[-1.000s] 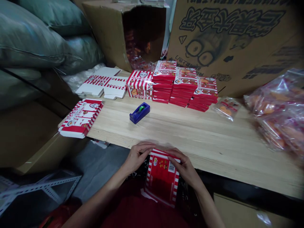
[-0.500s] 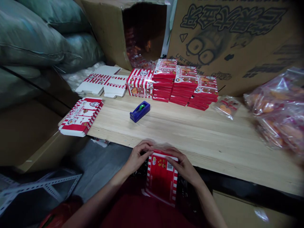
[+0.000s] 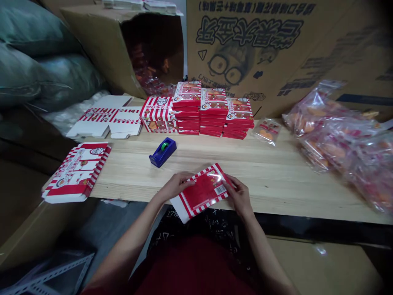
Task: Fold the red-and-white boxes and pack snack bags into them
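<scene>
A red carton (image 3: 199, 190) with striped edges and a barcode is held tilted over the table's front edge. Its white end flap sticks out at the lower left. My left hand (image 3: 177, 186) is closed on the carton's upper left side, thumb on top. At the carton's right end, my right hand (image 3: 238, 192) grips it near the barcode, and its other fingers are partly hidden. Just beyond the hands, a blue tape dispenser (image 3: 163, 152) with a green roll sits on the table.
Stacked red boxes (image 3: 211, 107) stand at the back. Flat cartons lie in a pile (image 3: 78, 172) at the left edge, with more white blanks (image 3: 104, 119) behind. Clear bags of orange items (image 3: 334, 139) heap up at right; one small packet (image 3: 266, 132) lies nearer. Large cardboard boxes (image 3: 260, 49) rise behind the table (image 3: 282, 176).
The carton has turned from upright to lying slantwise, its barcode end now at the right. Both hands have shifted with it, the left onto its side. The camera view has swung right.
</scene>
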A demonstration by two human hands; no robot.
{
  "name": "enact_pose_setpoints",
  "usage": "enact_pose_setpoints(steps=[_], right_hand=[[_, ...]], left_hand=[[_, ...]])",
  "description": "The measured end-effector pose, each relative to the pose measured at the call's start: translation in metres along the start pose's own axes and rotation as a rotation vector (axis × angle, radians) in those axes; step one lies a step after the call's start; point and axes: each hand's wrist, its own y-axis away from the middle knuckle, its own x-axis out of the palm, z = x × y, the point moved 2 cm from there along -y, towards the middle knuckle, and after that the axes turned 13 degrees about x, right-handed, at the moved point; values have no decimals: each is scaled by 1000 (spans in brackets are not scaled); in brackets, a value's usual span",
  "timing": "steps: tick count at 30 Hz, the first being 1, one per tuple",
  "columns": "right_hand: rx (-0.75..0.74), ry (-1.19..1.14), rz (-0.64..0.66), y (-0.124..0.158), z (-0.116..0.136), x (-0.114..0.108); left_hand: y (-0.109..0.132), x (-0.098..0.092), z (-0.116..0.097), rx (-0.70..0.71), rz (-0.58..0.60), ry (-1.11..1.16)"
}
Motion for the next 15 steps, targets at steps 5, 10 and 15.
enact_pose_setpoints(steps=[5, 10, 15], right_hand=[[-87, 167, -113, -13, -18, 13], [-228, 393, -307, -18, -18, 16], [-289, 623, -385, -61, -6, -24]], left_hand=[[-33, -5, 17, -19, -29, -557], [-29, 33, 44, 183, -44, -882], [-18, 39, 66, 198, -120, -1022]])
